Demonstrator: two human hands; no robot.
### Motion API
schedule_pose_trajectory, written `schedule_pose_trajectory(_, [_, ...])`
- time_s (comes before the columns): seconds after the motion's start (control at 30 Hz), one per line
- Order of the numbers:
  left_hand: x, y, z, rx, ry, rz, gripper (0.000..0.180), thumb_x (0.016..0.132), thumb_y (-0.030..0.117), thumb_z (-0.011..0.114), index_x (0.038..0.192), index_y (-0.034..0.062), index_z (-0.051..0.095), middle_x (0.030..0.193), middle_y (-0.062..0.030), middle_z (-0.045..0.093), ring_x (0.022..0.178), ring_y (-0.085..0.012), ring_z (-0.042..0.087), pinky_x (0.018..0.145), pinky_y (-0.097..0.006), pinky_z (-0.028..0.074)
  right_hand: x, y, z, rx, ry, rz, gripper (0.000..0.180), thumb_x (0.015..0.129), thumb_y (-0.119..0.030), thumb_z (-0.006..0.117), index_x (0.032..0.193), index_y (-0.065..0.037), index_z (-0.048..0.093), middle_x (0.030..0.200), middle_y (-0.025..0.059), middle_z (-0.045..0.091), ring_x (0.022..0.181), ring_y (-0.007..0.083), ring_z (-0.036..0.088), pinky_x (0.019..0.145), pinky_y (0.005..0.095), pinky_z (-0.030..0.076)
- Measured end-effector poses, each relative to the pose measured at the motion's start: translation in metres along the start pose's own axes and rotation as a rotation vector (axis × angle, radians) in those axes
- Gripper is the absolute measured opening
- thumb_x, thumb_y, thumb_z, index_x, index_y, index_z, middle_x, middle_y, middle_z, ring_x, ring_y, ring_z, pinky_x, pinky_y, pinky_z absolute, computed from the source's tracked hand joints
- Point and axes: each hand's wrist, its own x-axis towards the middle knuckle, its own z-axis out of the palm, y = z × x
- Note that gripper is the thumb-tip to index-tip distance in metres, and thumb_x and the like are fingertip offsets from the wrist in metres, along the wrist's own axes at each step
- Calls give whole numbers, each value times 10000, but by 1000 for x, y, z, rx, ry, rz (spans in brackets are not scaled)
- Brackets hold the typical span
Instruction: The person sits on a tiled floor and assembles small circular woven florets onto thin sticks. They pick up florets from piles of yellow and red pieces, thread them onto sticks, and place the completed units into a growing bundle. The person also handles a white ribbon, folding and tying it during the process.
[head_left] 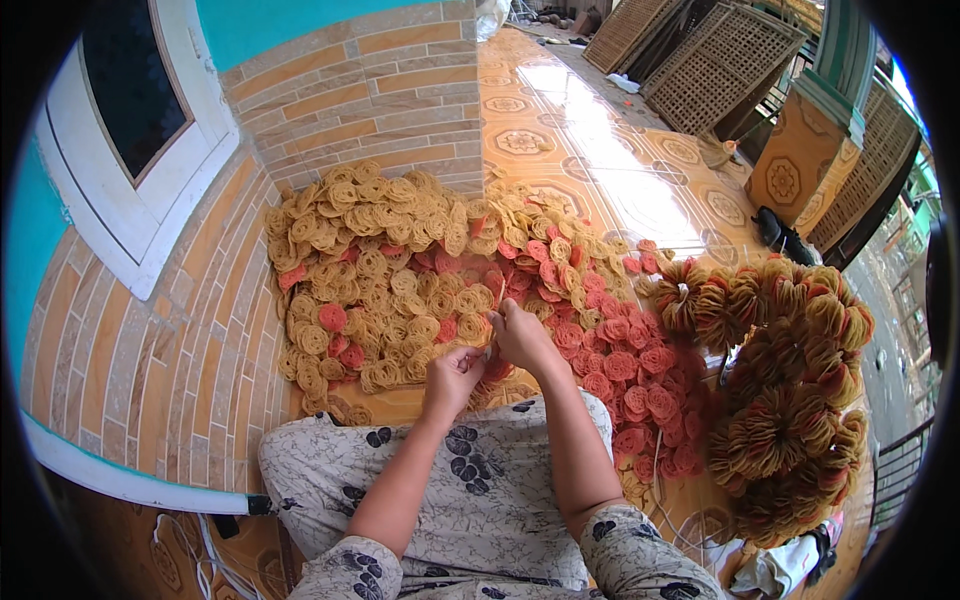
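Pinching one small tan woven coil [489, 349] between them, the left hand [455, 372] and right hand [520, 335] sit near the far pile of tan and red coils [400, 260].

Two hands, the left hand [452, 372] and the right hand [522, 335], meet over one heap of woven rosettes [400, 270] on the tiled floor [600, 170], tan and pink, far too many to count. One mound of strung bundles [790, 390] lies alongside. At least three lattice panels [725, 60] lean behind.
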Motion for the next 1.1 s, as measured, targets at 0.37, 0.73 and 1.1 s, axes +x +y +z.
schedule_pose_trajectory(0.37, [11,-23,-7,-318,21,-123,69,891,64,644,889,-5,654,635,95,449,573,10,337,516,-177,268,3,10,-3,213,-234,-311,301,802,-76,687,1050,33,555,896,135,671,810,191,636,723,312,504])
schedule_pose_trajectory(0.73, [11,-27,-9,-311,90,-150,117,906,113,649,890,-1,664,612,86,483,488,6,315,431,-198,216,-5,2,7,68,-36,-468,314,767,-81,653,1055,-60,528,905,111,677,863,299,634,820,406,425])
schedule_pose_trajectory(1.1, [12,-21,-10,-215,110,-90,129,888,120,668,908,-7,672,592,88,454,519,1,328,460,-199,248,1,-2,15,258,-27,-277,153,795,-107,581,924,-61,512,751,62,594,782,235,577,734,361,397])
